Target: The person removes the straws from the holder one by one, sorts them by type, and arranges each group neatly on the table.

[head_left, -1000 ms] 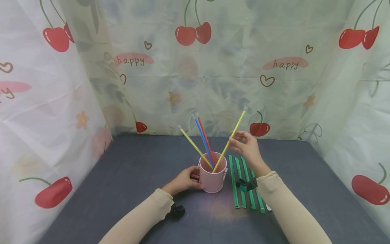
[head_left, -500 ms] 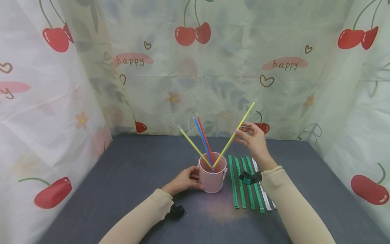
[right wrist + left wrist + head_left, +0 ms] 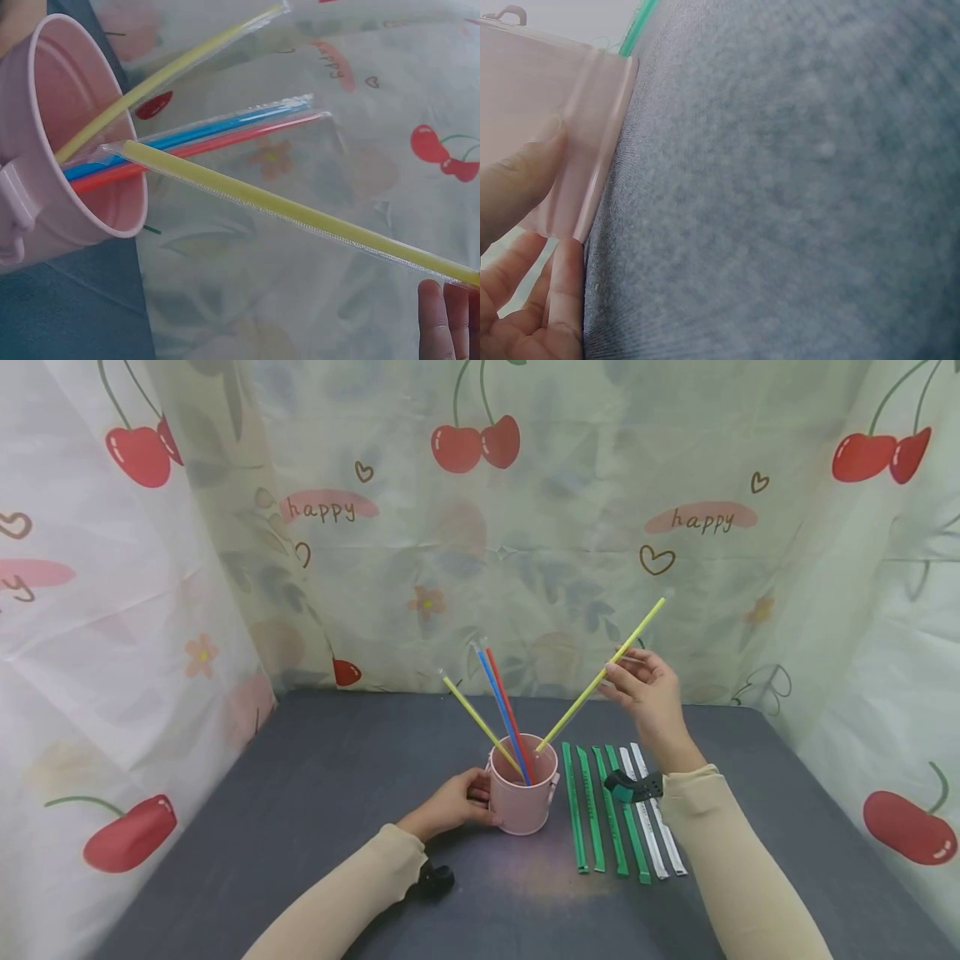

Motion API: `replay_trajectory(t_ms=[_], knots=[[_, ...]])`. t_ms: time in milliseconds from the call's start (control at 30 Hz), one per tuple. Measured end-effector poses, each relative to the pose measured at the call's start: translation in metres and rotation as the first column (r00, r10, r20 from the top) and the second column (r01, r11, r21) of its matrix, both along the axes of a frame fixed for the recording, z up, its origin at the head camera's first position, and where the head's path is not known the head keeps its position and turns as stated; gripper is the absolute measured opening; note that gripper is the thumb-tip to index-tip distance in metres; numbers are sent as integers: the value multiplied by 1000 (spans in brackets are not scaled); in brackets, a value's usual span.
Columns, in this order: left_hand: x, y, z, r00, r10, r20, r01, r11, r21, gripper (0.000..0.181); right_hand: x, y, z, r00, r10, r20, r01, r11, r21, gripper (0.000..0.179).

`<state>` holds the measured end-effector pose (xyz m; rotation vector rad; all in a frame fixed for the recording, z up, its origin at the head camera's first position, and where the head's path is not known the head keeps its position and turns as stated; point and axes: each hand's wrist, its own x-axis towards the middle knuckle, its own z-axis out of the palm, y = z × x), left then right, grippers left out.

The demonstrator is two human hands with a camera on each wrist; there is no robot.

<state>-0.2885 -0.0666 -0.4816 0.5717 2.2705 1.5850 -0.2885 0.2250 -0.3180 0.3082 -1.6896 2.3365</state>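
A small pink bucket [image 3: 522, 806] stands upright on the table, steadied by my left hand [image 3: 453, 802], with thumb and fingers around its left side near the base. In the left wrist view the thumb [image 3: 525, 180] presses the bucket's wall. My right hand [image 3: 647, 693] pinches a yellow straw [image 3: 592, 689] in clear wrapping, slanting up to the right. Its lower end is at the bucket's mouth; whether just inside or above, I cannot tell. Another yellow straw [image 3: 476, 714], a blue straw [image 3: 225, 127] and a red straw [image 3: 240, 139] lean inside the bucket.
Right of the bucket, several green paper-wrapped sticks [image 3: 591, 810] and two white ones [image 3: 663, 818] lie side by side on the dark table [image 3: 360, 760]. A cherry-print curtain [image 3: 540, 552] encloses the back and sides.
My right hand has moved up and to the right, drawing the yellow straw mostly out of the bucket. The white sticks have come into view. My left hand and the bucket stay put.
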Motion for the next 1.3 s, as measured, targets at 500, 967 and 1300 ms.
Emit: replay_trajectory(t_ms=[500, 967, 1300], knots=[[-1, -1, 0, 1000, -16, -8, 16, 1000, 14, 63, 4, 25, 10, 999, -43, 12, 44, 995, -88, 37], [0, 0, 1, 1000, -12, -4, 12, 1000, 5, 62, 4, 41, 2, 997, -81, 15, 81, 996, -20, 39], [0, -1, 1, 1000, -14, 3, 14, 1000, -4, 63, -2, 48, -3, 987, -135, 86, 125, 985, 116, 34]])
